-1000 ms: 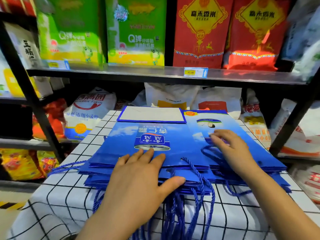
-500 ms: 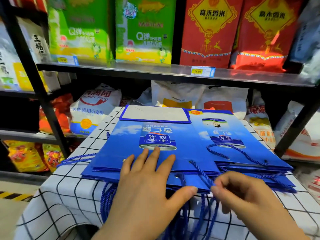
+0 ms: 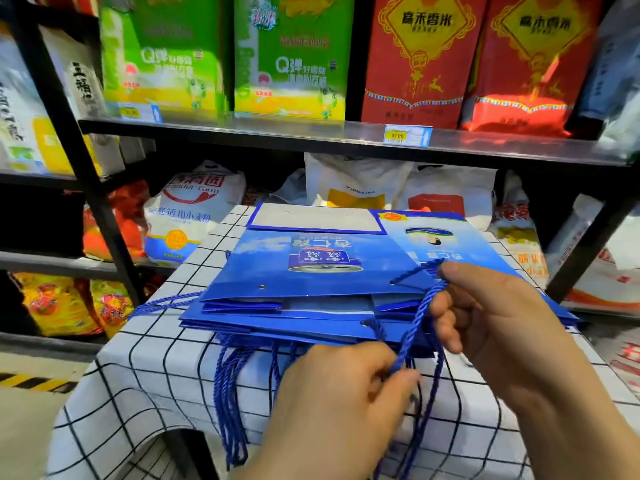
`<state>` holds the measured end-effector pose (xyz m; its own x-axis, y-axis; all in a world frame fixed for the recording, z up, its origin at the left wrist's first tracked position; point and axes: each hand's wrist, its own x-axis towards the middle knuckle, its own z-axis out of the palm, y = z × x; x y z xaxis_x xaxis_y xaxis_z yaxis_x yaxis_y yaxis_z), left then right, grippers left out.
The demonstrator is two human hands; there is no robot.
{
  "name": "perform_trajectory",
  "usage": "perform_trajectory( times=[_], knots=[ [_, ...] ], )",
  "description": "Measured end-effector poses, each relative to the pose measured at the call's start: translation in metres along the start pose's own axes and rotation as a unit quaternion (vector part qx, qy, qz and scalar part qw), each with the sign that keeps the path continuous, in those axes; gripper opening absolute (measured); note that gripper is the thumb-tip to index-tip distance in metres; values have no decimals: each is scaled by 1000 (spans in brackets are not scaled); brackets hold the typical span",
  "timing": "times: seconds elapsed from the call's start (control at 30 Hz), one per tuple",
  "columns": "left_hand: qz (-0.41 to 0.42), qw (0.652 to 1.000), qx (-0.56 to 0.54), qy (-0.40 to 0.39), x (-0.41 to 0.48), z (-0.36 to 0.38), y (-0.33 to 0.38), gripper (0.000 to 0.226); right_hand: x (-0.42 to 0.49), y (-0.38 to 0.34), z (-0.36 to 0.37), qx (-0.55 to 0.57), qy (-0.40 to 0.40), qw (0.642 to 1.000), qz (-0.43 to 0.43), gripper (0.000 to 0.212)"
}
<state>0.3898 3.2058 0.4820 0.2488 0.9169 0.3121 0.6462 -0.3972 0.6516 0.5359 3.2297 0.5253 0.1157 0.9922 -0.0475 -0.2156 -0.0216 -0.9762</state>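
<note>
A stack of flat blue paper gift bags point(image 3: 311, 268) lies on a small table under a white cloth with a black grid point(image 3: 145, 368). A second flat blue bag point(image 3: 460, 244) lies beside it on the right. Blue rope handles point(image 3: 228, 393) hang over the table's front edge. My right hand point(image 3: 495, 320) grips a blue rope handle point(image 3: 415, 327) and holds it up over the stack's near right corner. My left hand point(image 3: 339, 403) pinches the lower part of the same rope between thumb and fingers, below and in front of the stack.
A black metal shelf point(image 3: 311, 136) crosses just behind and above the table, with green and red rice packs on top. White flour sacks point(image 3: 194, 209) and other bags fill the lower shelf. A black shelf post point(image 3: 79, 161) stands to the left. Floor with yellow-black tape shows at the lower left.
My left hand has lifted off the stack and come back to pinch the rope. My right hand has taken a rope handle and raised it over the stack's right corner.
</note>
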Motion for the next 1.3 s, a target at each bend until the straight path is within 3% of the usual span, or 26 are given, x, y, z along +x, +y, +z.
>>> perform_trajectory(
  times=[0.1,0.23,0.37,0.53,0.67,0.77,0.83,0.9,1.0,1.17,1.3],
  knots=[
    [-57,998,-7,-31,5,-23,-13,17,9,-2,-5,22,33,999,-3,22],
    [-87,991,-90,-52,19,-61,-17,33,12,-2,-5,44,28,998,-24,15],
    [-70,985,-160,-9,48,-88,-14,32,3,3,10,-116,-21,991,-56,17],
    [-54,980,-190,-13,82,-103,-15,32,1,6,50,-278,-198,937,-77,20],
    [-60,977,-205,-29,92,-105,-13,30,16,5,68,-367,-198,896,-155,27],
    [-65,974,-218,-23,94,-105,-16,28,25,1,70,-347,-187,906,-151,24],
    [-59,983,-171,-2,90,-101,-25,28,32,-1,65,-300,-174,930,-123,15],
    [-44,999,-2,3,80,-92,-40,32,38,-2,60,-258,-153,949,-101,8],
    [-66,976,205,-38,54,-75,-50,39,43,-1,57,-257,-139,951,-100,11],
    [-61,971,223,-57,32,-71,-51,61,40,4,61,-256,-141,952,-96,13],
    [-45,968,241,-50,12,-79,-43,55,26,4,61,-256,-174,945,-101,16]
  ],
)
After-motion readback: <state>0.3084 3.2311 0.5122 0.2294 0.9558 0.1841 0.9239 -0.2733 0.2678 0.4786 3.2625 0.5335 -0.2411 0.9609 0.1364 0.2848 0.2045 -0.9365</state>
